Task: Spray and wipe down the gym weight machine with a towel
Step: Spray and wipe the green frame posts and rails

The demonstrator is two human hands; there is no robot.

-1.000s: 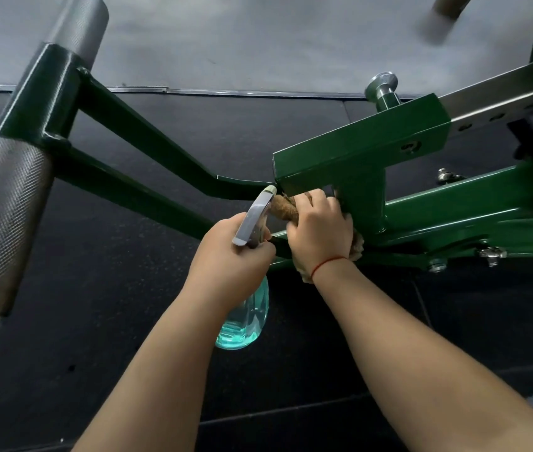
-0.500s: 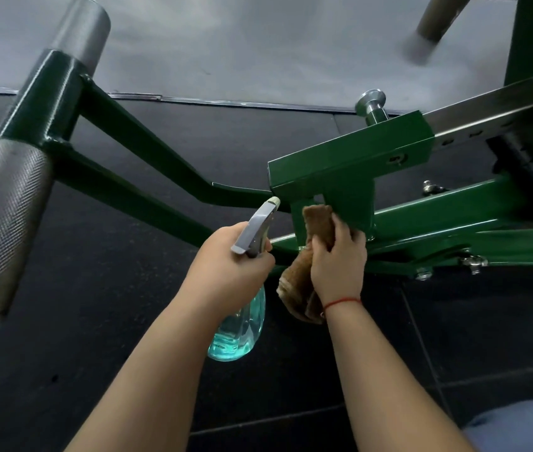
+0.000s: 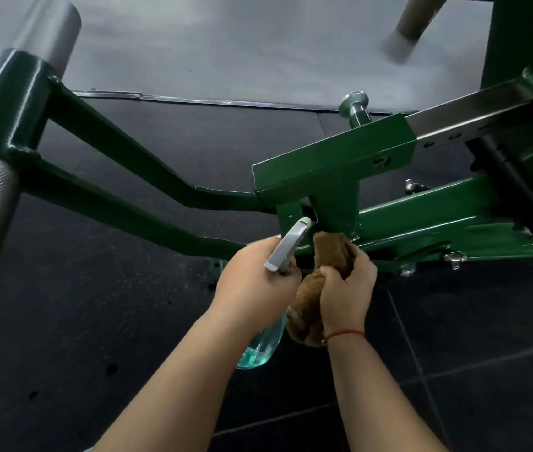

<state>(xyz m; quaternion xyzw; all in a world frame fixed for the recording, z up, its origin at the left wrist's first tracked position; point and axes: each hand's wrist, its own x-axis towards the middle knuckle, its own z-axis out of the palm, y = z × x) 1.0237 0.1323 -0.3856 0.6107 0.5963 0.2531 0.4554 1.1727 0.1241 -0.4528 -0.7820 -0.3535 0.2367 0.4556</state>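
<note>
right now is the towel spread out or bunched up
Bunched: the brown towel is wadded in the right hand, one end hanging down.

Brown fuzzy towel (image 3: pixel 332 252) and clear plastic spray bottle (image 3: pixel 284 252) at a green steel weight machine (image 3: pixel 333 158)
The bunched towel sits at the base of the machine's short upright post; the bottle, holding blue-green liquid, tilts just left.

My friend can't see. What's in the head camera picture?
The right hand grips a brown towel against a green gym machine, while the left hand holds a spray bottle beside it. The floor below is dark.
</note>
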